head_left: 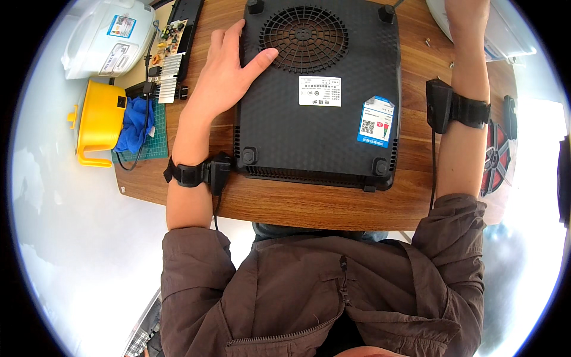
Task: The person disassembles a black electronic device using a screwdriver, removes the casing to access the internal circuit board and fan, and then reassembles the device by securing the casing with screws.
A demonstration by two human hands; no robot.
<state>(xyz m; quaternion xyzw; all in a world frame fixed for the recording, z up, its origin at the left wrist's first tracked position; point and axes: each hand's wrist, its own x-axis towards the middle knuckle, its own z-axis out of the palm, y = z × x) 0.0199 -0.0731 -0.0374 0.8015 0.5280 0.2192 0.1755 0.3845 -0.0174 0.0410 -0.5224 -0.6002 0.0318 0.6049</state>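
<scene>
On wooden tabletop (285, 208), black appliance (297, 134).

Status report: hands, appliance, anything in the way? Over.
Left hand open on black appliance; right hand mostly out of frame. Appliance lies underside up. Small screw to its right, clear.

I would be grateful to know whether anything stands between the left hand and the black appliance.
Nothing visible does: the left hand lies at the left edge of the black appliance, its thumb reaching over the rim of the round vent grille, with no other object showing between them.
</scene>
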